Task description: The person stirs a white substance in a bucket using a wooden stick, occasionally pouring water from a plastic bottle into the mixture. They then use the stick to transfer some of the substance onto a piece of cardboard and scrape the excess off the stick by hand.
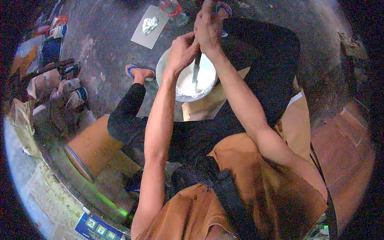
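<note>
A white bowl (161, 76) holds thick white paste (186, 84). A dark, flat stick (196, 68) stands nearly upright in it, its lower end coated with the paste. My left hand (184, 50) is closed around the stick's upper part, fingers bent against it above the bowl rim. Just higher and to the right, my right hand (208, 32) is at the stick's top, its fingers close together and pointing away from me. Both hands touch or nearly touch there. The top end of the stick is hidden by the hands.
A pale board (143, 38) with a white lump (150, 25) lies on the floor beyond the bowl, beside a clear bottle (171, 8). Cardboard (205, 106) lies by the bowl. A brown cylinder (90, 144) sits at left; my sandalled foot (141, 73) is near the bowl.
</note>
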